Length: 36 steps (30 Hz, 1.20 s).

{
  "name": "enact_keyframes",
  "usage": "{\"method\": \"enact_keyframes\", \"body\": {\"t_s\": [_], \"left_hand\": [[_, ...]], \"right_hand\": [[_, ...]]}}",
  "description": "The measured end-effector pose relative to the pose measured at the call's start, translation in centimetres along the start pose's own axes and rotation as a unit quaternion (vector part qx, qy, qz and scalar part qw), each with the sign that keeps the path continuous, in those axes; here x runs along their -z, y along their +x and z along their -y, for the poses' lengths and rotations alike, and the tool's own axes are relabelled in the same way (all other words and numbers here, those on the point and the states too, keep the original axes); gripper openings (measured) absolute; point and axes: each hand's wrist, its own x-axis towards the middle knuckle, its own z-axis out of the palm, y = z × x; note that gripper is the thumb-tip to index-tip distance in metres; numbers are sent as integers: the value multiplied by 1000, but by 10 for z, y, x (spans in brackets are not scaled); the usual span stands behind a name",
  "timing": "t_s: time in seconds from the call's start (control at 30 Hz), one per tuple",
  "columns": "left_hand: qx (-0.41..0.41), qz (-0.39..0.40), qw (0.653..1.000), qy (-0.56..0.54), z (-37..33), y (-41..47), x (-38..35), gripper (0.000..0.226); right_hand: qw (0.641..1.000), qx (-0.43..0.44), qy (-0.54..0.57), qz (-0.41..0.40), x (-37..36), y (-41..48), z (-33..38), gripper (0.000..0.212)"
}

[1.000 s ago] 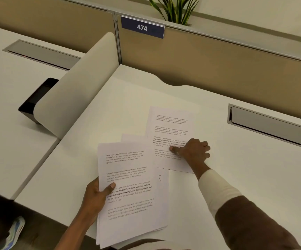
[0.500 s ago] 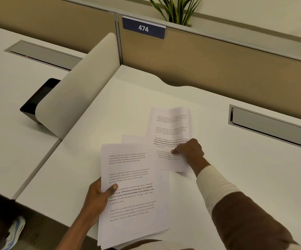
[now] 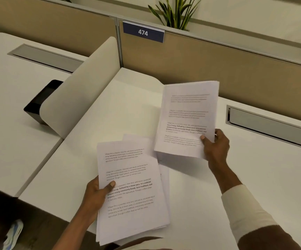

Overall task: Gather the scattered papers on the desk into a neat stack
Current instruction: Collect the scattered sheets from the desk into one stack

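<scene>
My left hand (image 3: pixel 96 194) grips the left edge of a stack of printed papers (image 3: pixel 133 204), thumb on the top sheet, near the front edge of the white desk (image 3: pixel 120 109). The stack's sheets are slightly fanned. My right hand (image 3: pixel 215 145) pinches the lower right edge of a single printed sheet (image 3: pixel 187 116), which is lifted off the desk and tilted up, to the upper right of the stack. The sheet's lower left corner overlaps the stack's top right corner in the view.
A curved beige divider (image 3: pixel 77 87) stands on the left between this desk and the neighbouring one. A tan partition (image 3: pixel 218 65) with a "474" sign (image 3: pixel 143 32) closes the back. A grey cable tray (image 3: pixel 272 127) sits at right. A black bin (image 3: pixel 37 101) shows at left.
My right hand closed on the far sheet and lifted it off the desk, tilting it upward. The left hand kept holding the stack in place.
</scene>
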Motion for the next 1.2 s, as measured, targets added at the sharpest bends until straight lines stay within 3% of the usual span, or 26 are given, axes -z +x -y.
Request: {"method": "enact_keyframes", "body": {"t_s": [0.1, 0.2, 0.37, 0.53, 0.67, 0.77, 0.9, 1.03, 1.2], "left_hand": [[-8, 3, 1000, -27, -1, -8, 1, 44], [-3, 2, 998, -59, 1, -16, 2, 41], [6, -15, 996, -89, 12, -33, 1, 32], [-2, -54, 996, -74, 15, -58, 3, 33], [16, -84, 996, -29, 25, -75, 4, 40], [43, -81, 996, -21, 27, -84, 3, 54], [23, -44, 998, -40, 35, -91, 4, 29], [-2, -19, 999, 32, 41, -97, 6, 39], [-15, -14, 999, 29, 37, -104, 16, 39]], "right_hand": [[994, -3, 77, 73, 10, -16, 4, 27], [981, -2, 84, 174, 6, -51, 4, 27], [958, -3, 1, 286, -15, -117, -17, 30], [934, 54, -125, 330, -18, -165, -27, 55], [908, 71, -181, 371, -12, -199, -37, 59], [899, 64, -204, 381, -10, -219, -48, 59], [897, 40, -241, 369, -6, -237, -65, 56], [896, 28, -280, 344, 0, -247, -78, 49], [935, -27, -176, 307, 9, -243, -81, 48]]}}
